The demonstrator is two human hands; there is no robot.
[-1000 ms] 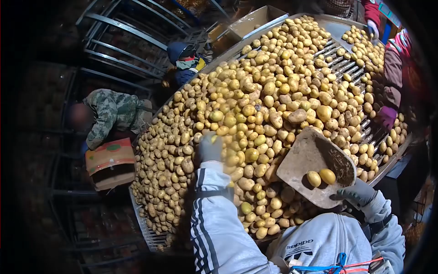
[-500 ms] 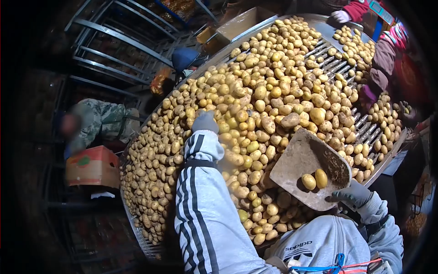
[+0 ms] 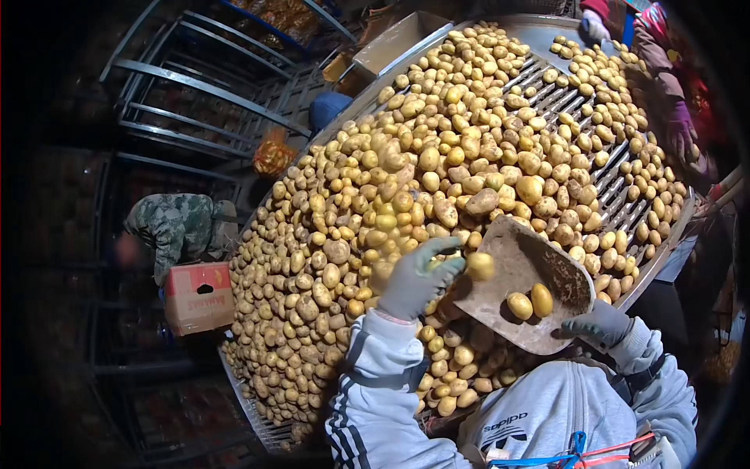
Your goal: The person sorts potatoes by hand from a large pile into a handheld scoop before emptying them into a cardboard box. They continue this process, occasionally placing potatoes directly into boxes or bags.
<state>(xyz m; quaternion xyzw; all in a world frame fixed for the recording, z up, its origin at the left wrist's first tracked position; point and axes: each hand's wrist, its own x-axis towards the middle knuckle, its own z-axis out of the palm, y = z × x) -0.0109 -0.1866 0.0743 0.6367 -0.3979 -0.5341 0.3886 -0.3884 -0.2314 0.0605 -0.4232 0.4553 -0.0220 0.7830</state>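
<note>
My right hand, in a grey glove, grips the near right edge of a worn, dirt-stained scoop. Two yellow potatoes lie inside it. My gloved left hand is at the scoop's left side with thumb and fingers apart. Just off its fingertips, a motion-blurred potato is over the scoop's left edge, seemingly loose from the hand. Beneath both hands spreads a large heap of potatoes, mostly yellow and some soil-covered.
A slatted metal sorting table bears the heap. Across it, a co-worker's gloved hand and another person's hand are near the far edge. A person in camouflage bends by a cardboard box at left. Metal racks stand behind.
My left hand has come back from the heap toward the scoop, bringing a potato, and its fingers have opened. The scoop stays nearly still. At left, the person in camouflage and the box have shifted.
</note>
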